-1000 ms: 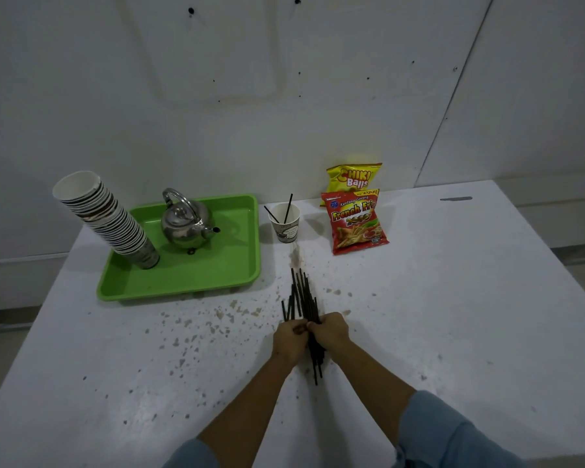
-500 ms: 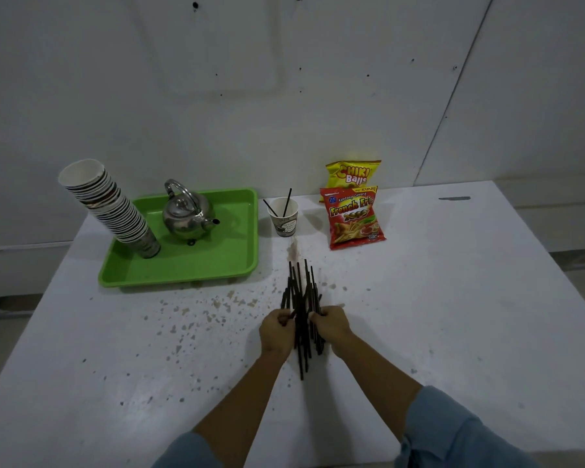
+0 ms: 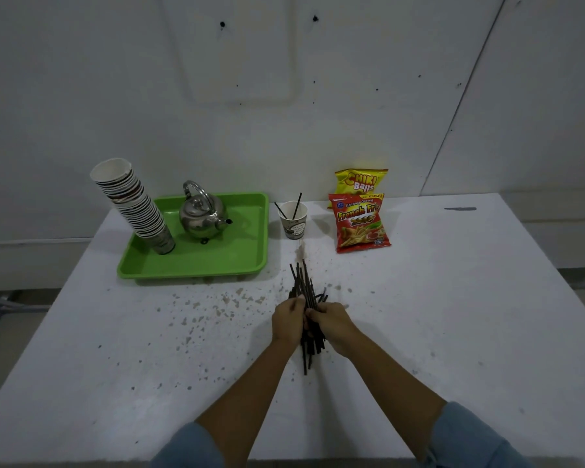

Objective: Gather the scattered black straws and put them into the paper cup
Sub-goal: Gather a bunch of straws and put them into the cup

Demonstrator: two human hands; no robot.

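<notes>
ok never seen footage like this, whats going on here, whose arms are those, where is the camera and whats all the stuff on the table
There is no machine here. A person wears a camera on the head, looking forward and down, so the two arms are their own. The left hand and right hand together grip a bundle of black straws over a white table. Farther back stands a paper cup with two straws already in it. To its left lies a green tray carrying a metal kettle and a leaning stack of cups. To the cup's right are a red snack bag and a yellow snack bag behind it.
</notes>
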